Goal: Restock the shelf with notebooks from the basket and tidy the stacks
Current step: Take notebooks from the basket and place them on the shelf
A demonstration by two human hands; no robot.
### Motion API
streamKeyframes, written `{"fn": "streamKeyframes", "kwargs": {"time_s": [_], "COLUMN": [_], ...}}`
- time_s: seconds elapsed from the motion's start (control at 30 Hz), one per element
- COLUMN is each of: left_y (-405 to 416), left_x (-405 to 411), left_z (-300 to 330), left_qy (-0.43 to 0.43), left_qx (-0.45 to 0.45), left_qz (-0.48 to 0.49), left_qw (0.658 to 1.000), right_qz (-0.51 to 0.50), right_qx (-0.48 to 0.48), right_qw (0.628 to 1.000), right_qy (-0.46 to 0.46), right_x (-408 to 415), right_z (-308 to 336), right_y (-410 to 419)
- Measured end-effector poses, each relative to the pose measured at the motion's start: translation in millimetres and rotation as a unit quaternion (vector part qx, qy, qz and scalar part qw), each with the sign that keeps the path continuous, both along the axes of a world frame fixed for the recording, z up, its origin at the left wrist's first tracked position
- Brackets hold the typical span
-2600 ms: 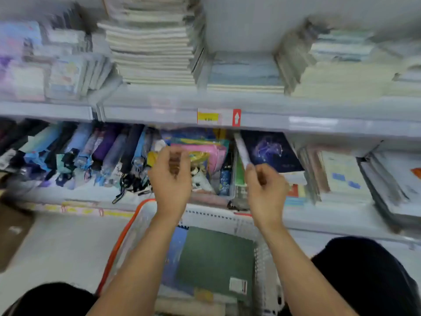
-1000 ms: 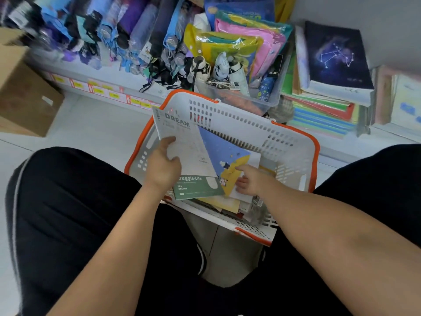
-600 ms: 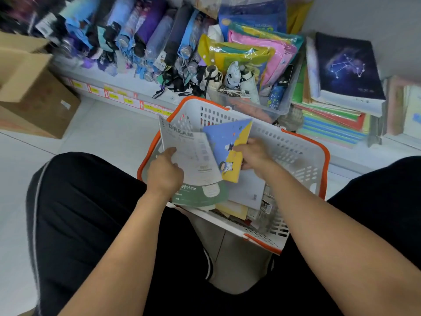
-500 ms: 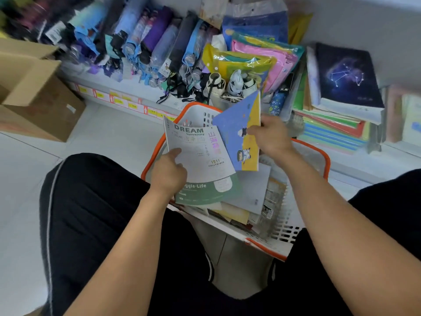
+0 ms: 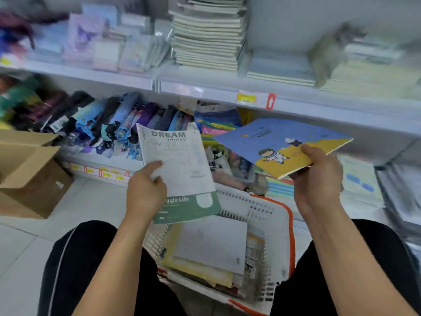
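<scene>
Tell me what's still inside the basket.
In the white basket a pale grey notebook lies on top, with a yellow-edged one under it and packaged items along the right. Anything deeper is covered.

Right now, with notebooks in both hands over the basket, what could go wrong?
1. The left hand pinches two notebooks, the DREAM notebook and the green notebook, by one corner; the green one could slip back into the basket.
2. The right hand holds the blue and yellow notebook tilted by its edge; it may bend or drop.
</scene>
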State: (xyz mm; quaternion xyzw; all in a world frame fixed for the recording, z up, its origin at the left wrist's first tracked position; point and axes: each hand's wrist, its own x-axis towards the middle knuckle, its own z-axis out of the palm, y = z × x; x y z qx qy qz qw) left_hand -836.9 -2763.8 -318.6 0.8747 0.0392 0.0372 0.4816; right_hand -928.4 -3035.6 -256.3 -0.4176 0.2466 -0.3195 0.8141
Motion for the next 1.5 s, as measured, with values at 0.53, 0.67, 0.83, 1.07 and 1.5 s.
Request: {"fn": "streamKeyframes", "kwargs": {"time_s": [0.53,0.67,0.83,1.07,1.5], "left_y": [-65.2,-56.4,-62.7,-93.1,-217.0], "left_x": [-18.0,-2.5,2.6,28.9,143.6], "left_z": [86.3,104.0,117.9,137.6,155.6], "left_qy": [0.062,0.036,0.021,0.03,0.15], "left_qx": [-0.424,-0.396,-0.398,-0.408,-0.227], "left_qz": [-0.144,-0.194,-0.25,-0.255,-0.277], "left_qw": [0.892,0.897,0.882,0.876,0.922], "right_qz": [0.203,0.247,0.368,0.279,0.194], "right_qx": [-0.107,-0.115,-0.183,-0.152,-0.266], "right_qw": [0.965,0.948,0.905,0.948,0.912], "right_qy": [0.125,0.166,0.106,0.025,0.244], "right_x": [-39.0,-21.8,-4.0,6.1,126.7], "right_z": [20.5,34.2,47.6,62.2,114.9], "right_y": [39.3,-6.4,-7.6,-14.8,-129.6]}}
